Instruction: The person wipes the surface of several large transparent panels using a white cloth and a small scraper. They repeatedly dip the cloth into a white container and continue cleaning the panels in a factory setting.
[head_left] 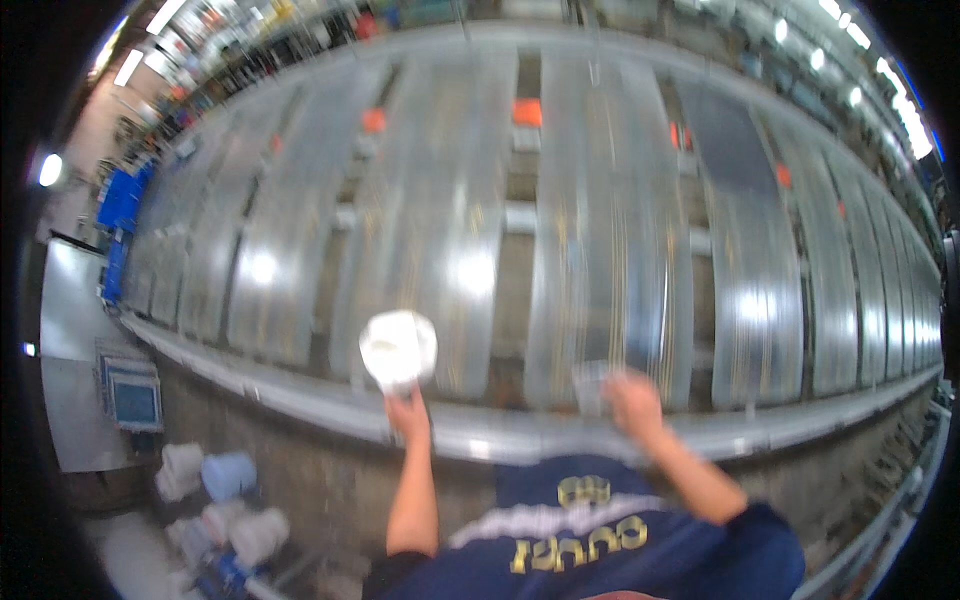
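My left hand (407, 415) is closed on the near side of a round white tub (398, 350), held above the front edge of a long table. Glare whitens the tub, so its contents cannot be made out. Farther right, my right hand (632, 402) is closed, with a small flat pale-grey piece (591, 386) sticking out on its left side. Motion blurs that piece and the fingers. Both hands are over the near ends of long glossy grey panels (610, 250), which lie side by side across the table.
A metal rail (480, 440) runs along the table's near edge. Orange pieces (527, 113) sit in gaps between panels. At the lower left are white buckets (258, 535), a light-blue bucket (228, 476) and stacked frames (134, 398). Blue bins (122, 198) stand at the left.
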